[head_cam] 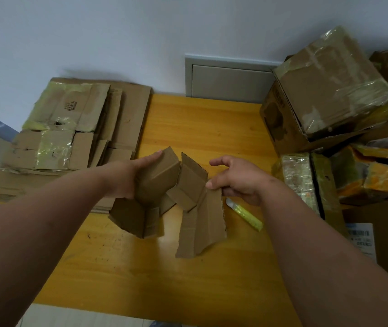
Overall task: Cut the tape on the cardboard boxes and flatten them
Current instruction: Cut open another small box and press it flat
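A: Where's the box?

B: Dead centre, above the glossy yellow wooden table (202,119). It's a small plain brown cardboard box (164,197), opened out, its flaps splayed toward 5 and 7 o'clock.

A: And the hands?

B: The left hand (129,178) grips the box's left panel, thumb lying flat along the top edge. The right hand (235,180) pinches the edge of the right-hand flap between thumb and fingers (index finger lifted clear).

A: What's around it?

B: At 4 o'clock, just beside the flap, a yellow-green utility knife (247,214) lies on the table. At 10 o'clock sits a stack of flattened brown cardboard sheets (70,128) with yellowish tape. From 1 to 3 o'clock, a pile of taped brown cardboard boxes (325,90), still standing, 1 tilted on another.
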A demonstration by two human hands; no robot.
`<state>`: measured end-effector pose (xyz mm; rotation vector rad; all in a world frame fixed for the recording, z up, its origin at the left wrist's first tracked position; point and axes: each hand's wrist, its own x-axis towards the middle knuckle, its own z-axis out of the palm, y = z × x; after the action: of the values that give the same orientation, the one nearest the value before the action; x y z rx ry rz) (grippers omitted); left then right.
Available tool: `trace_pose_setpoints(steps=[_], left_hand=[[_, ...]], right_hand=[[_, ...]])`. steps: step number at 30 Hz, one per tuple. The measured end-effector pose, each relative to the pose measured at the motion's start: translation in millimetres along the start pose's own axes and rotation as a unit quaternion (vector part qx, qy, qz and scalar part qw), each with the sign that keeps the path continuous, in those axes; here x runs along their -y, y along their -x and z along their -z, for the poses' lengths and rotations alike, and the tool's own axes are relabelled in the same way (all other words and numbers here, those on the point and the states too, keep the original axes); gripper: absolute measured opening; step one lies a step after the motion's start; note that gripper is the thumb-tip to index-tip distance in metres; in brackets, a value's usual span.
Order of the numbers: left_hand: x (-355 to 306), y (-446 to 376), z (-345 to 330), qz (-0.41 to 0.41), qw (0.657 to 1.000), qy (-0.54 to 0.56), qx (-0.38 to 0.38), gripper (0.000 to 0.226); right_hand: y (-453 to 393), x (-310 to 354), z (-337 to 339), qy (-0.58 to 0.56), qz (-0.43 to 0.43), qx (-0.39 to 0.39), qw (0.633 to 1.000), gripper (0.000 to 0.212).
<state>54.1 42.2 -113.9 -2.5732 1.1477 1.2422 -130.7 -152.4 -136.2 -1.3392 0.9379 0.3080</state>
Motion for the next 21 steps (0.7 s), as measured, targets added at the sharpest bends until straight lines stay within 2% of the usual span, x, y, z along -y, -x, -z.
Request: trace_pose_setpoints(steps=[2, 4, 7, 11, 13, 15, 18, 20, 21], left_hand=[[8.3, 2.1, 8.7, 0.020, 0.991, 0.133, -0.011, 0.114], [12.5, 2.7, 15.8, 0.037, 0.963, 0.264, -0.042, 0.105], [9.8, -1.1, 21.0, 0.045, 0.961, 0.267, -0.056, 0.086], [-7.5, -9.1, 17.1, 0.054, 0.956, 0.274, -0.092, 0.032], [-17.1, -11.5, 14.5, 0.039, 0.958, 0.256, -0.121, 0.015], [-26.0, -9.5, 15.2, 0.024, 0.967, 0.210, -0.141, 0.010], [-41.1, -4.4, 26.0, -0.002, 0.979, 0.077, -0.187, 0.014], [-52.8, -0.5, 33.9, -0.032, 0.966, -0.009, -0.255, 0.017], [-57.0, 1.5, 35.9, -0.063, 0.947, -0.044, -0.311, 0.018]], right_hand=[[-2.2, -2.3, 3.1, 0.074, 0.007, -0.031, 0.997, 0.060], [-4.6, -5.5, 4.6, 0.163, 0.018, -0.109, 0.980, 0.052], [-6.9, -9.2, 2.3, 0.179, 0.026, -0.168, 0.969, 0.039], [-8.6, -12.5, -9.7, 0.180, 0.035, -0.135, 0.974, 0.033], [-10.7, -16.4, -15.4, 0.167, 0.035, -0.137, 0.976, 0.030], [-13.0, -22.3, -18.3, 0.137, 0.030, -0.161, 0.977, 0.025], [-11.4, -29.5, -20.6, -0.014, 0.020, -0.199, 0.980, 0.018], [-14.1, -33.4, -20.5, -0.113, 0.003, -0.208, 0.972, 0.024], [-15.9, -35.0, -20.1, -0.157, -0.009, -0.192, 0.969, 0.027]])
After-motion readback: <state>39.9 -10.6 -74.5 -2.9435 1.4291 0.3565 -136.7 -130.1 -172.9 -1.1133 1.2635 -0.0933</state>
